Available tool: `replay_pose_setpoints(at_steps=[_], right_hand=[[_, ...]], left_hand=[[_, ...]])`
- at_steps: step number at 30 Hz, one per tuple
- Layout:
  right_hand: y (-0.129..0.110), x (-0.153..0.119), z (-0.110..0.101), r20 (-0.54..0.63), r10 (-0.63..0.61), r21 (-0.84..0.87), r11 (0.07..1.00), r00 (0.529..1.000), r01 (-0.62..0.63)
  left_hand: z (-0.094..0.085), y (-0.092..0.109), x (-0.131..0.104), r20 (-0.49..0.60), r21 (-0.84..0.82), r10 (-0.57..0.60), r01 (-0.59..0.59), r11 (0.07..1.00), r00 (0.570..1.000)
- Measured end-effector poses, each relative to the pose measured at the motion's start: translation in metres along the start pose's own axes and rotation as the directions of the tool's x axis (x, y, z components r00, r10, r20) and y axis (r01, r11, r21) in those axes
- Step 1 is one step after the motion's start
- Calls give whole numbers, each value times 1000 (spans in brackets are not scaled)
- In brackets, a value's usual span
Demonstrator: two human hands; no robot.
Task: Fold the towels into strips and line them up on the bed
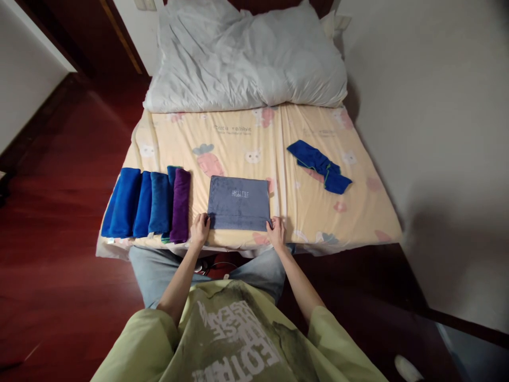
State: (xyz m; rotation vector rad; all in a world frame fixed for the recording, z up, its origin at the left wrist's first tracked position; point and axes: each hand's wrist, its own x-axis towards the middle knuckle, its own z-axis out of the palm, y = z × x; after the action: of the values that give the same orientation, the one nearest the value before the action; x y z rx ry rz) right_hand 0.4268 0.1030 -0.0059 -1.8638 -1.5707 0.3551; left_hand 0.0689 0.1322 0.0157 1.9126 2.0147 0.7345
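A grey-blue cloth (239, 204) with pale lettering lies flat as a rectangle near the bed's front edge. My left hand (200, 229) pinches its near left corner. At the near right corner, my right hand (275, 231) has its fingers closed on the same cloth. Left of it stands a row of several rolled or folded cloths, among them a bright blue one (125, 204), a teal one (159, 202) and a purple one (181, 206). A crumpled dark blue cloth (314, 162) with green edging rests farther right on the bed.
The bed (238, 151) has a yellow sheet with carrot and rabbit prints. A large white pillow or quilt (246, 58) covers its far end. A grey wall (433, 132) runs along the right, and dark red floor (59, 212) shows at the left.
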Motion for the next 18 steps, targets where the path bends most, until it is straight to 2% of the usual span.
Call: replay_pose_setpoints(at_steps=[2, 4, 7, 9, 15, 18], right_hand=[[0, 0, -3, 13, -150, -73, 986, 989, 151], [2, -1, -7, 122, -313, -115, 938, 942, 327], [8, -2, -13, 299, -480, -84, 848, 825, 524], [12, -5, -17, 332, -514, -67, 823, 791, 564], [10, -13, -27, 312, -492, -64, 843, 813, 535], [6, -13, -23, 275, -462, -69, 865, 843, 497]], left_hand=[[-1, -3, 0, -32, 43, 92, -91, 995, 995], [-3, -8, 1, 10, 70, 226, -226, 972, 974], [-6, -18, -1, 168, 8, 418, -425, 905, 893], [-9, -24, -3, 226, -55, 475, -476, 878, 850], [-19, -32, -16, 246, -133, 524, -507, 852, 815], [-15, -24, -18, 235, -79, 454, -449, 890, 859]])
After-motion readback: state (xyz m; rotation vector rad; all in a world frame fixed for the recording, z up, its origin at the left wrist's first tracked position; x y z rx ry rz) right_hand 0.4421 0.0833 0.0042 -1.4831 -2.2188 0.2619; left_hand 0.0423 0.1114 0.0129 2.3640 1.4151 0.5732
